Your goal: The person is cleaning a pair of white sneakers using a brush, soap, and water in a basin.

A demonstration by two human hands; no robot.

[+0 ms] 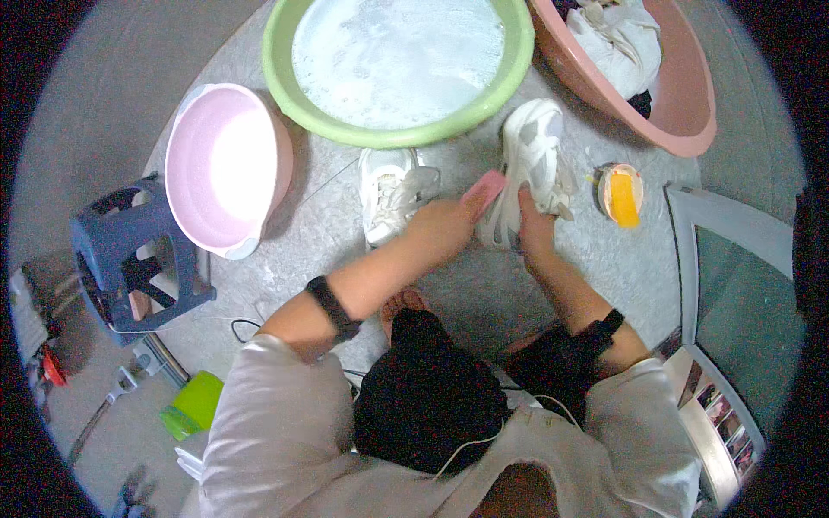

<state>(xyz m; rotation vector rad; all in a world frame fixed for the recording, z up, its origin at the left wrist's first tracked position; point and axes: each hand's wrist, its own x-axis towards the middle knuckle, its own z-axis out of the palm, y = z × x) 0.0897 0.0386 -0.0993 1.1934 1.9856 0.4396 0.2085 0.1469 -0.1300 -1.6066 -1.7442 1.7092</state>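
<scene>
My left hand [445,229] is closed round a pink oblong brush [484,192], whose underside is hidden. The brush's edge meets the side of a white sneaker [533,142]. That sneaker is raised, toe pointing away from me, and my right hand [537,226] grips it near the heel, thumb on the side; the other fingers are mostly hidden. Its mate, a second white sneaker [389,194] with laces, stands on the floor left of centre, partly behind my left forearm. Just beyond both shoes is a green basin [393,138] of sudsy water.
A pink basin [278,168] stands at left beside a dark blue plastic stool [129,250]. Far right, a salmon tub [686,112] holds clothes [609,39]. A small tub with orange contents [622,194] sits near a grey-framed panel [686,250]. A green container [194,404] lies lower left.
</scene>
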